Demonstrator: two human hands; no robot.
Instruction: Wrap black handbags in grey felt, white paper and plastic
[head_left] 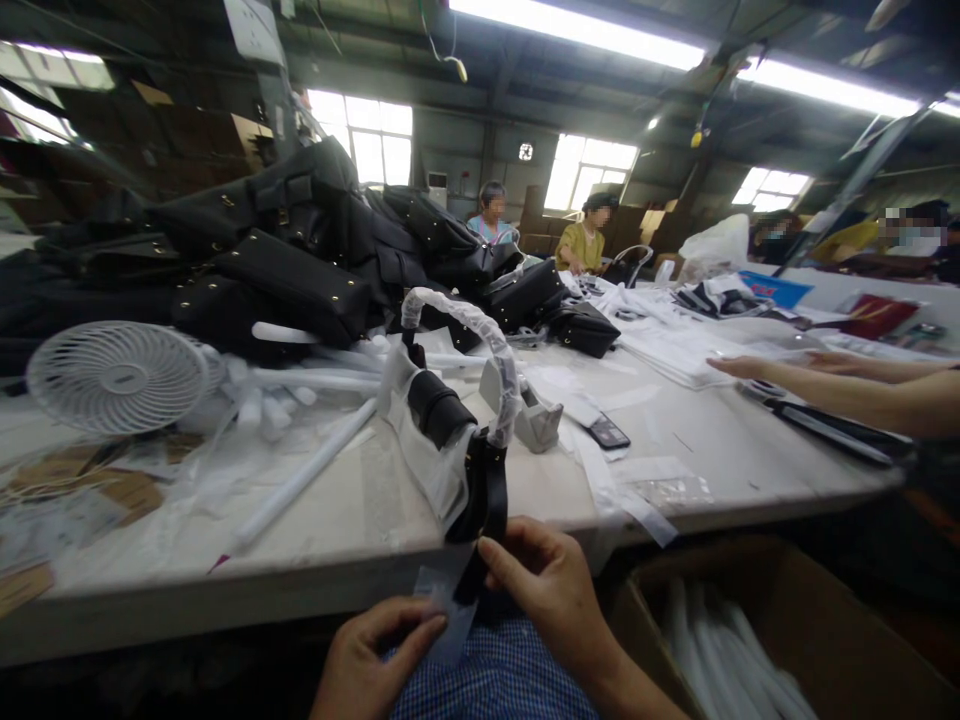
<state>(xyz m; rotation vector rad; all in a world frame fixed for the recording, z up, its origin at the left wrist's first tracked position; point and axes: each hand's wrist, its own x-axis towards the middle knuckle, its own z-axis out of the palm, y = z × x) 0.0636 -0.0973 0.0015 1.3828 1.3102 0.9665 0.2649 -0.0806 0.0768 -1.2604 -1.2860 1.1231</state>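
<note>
A black handbag (441, 408) stands at the table's near edge, partly wrapped in white sheet. Its arched handle (480, 322) is wound in clear plastic film. Below the bag's near end, a black strap (474, 570) hangs past the table edge. My right hand (551, 585) pinches this strap between thumb and fingers. Lower and to the left, my left hand (386, 645) is closed on a small clear plastic piece (448, 625), which lies against the strap's lower end.
A white fan (124, 378) stands at the left, before a heap of black bags (292, 270). White tubes (307, 475) lie left of the handbag. Right of it are a tape dispenser (536, 415) and a phone (607, 432). Another person's hands (739, 368) reach in at right, above a cardboard box (795, 620).
</note>
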